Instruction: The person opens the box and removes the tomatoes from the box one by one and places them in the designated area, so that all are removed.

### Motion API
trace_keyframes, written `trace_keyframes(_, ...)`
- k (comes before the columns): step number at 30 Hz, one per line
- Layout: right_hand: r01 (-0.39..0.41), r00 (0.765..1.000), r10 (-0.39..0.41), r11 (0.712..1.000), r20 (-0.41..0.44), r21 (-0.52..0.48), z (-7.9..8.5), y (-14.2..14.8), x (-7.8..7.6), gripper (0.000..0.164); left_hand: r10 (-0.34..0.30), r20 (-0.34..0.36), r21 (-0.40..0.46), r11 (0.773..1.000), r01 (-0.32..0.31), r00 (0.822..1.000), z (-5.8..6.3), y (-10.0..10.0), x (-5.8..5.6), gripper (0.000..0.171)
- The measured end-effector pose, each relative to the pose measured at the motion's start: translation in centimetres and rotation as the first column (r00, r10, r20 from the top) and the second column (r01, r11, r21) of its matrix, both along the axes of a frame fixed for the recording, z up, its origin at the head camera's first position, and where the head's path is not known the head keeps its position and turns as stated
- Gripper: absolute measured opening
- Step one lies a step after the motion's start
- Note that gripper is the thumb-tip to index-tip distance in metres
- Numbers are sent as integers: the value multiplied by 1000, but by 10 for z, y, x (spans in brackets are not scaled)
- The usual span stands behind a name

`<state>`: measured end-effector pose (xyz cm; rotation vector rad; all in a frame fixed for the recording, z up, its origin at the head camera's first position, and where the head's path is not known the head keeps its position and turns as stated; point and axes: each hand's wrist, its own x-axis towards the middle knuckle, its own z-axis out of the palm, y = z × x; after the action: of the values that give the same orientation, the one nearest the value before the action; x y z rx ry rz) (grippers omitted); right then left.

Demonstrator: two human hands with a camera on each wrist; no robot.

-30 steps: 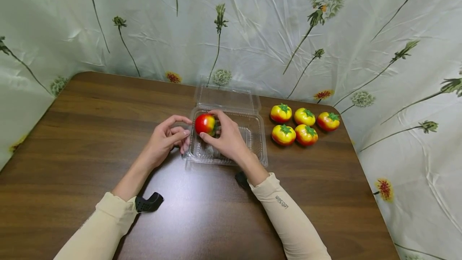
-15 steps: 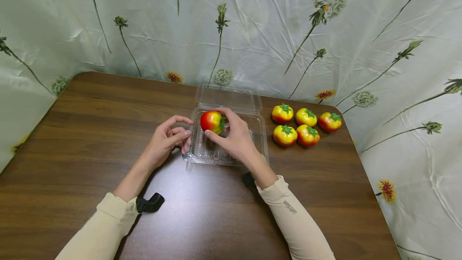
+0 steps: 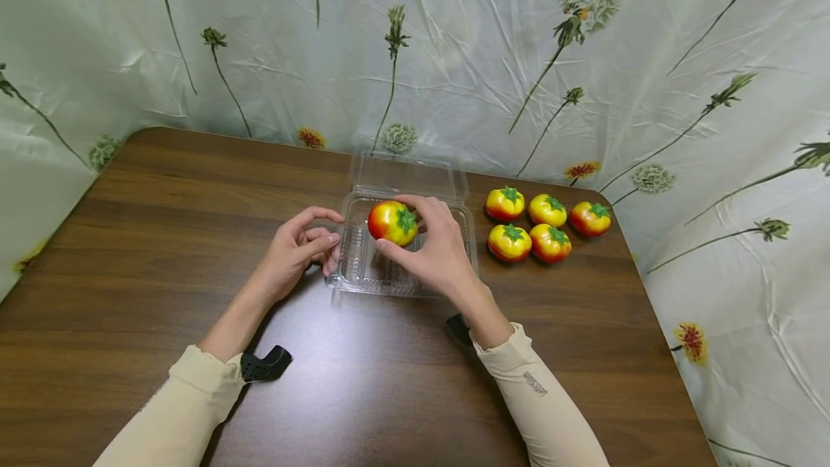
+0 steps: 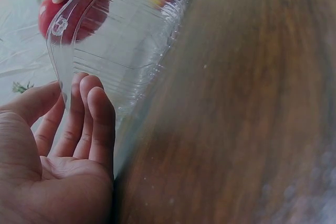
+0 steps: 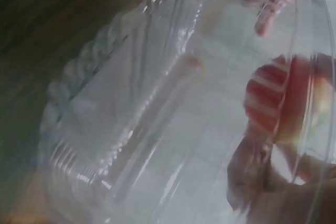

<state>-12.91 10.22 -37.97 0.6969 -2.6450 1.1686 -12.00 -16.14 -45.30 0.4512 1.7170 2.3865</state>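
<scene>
My right hand holds a red-and-yellow toy tomato between thumb and fingers, its green leafy top turned to the right. The tomato is over the open clear plastic clamshell container and shows through the clear wall in the left wrist view. At the container's left edge, my left hand pinches the rim between thumb and fingers. In the left wrist view the left hand has its thumb on one side of the rim and its fingers on the other. The right wrist view is blurred through the plastic.
Several more toy tomatoes sit in two rows to the right of the container. The container's raised lid leans back toward the flower-printed curtain. All stand on a brown wooden table.
My right hand has moved a little to the right with the tomato and turned it, so more of its yellow side and green top faces up. The left hand stays at the rim.
</scene>
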Motion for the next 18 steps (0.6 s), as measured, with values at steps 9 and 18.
trace_keyframes(9,59,998,-59,998,-26,11,-1,23,0,62,2,-2,9,1000,-2,1000,-1,1,-1,28)
trace_keyframes(18,112,994,-112,994,4,-4,0,43,-3,69,2,-6,6,1000,-2,1000,-2,0,-1,28)
